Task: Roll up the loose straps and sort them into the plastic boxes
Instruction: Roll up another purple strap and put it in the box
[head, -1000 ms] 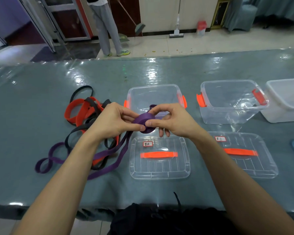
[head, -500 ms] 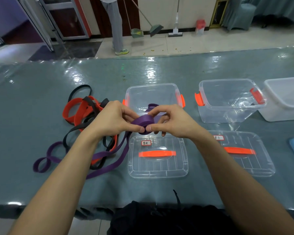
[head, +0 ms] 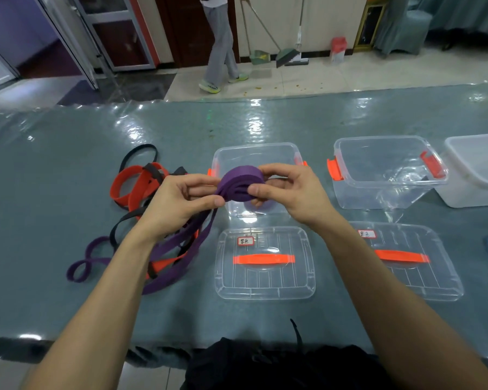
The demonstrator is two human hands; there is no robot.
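Note:
Between both hands I hold a partly rolled purple strap (head: 241, 182) above the near edge of a clear plastic box (head: 255, 153) with orange clips. My right hand (head: 290, 191) pinches the roll between thumb and fingers. My left hand (head: 181, 199) grips the strap where it leaves the roll. Its loose tail (head: 175, 249) hangs down to the table and ends in loops at the left. A pile of orange and black straps (head: 141, 184) lies left of the box.
A second clear box (head: 386, 170) and a white tub (head: 479, 170) stand to the right. Two clear lids (head: 265, 263) (head: 406, 260) with orange handles and labels lie in front. A person sweeps the floor (head: 223, 38) beyond the table.
The purple roll has grown and turned flatter toward me, and both hands have risen slightly over the box. The sweeping person has walked to the right.

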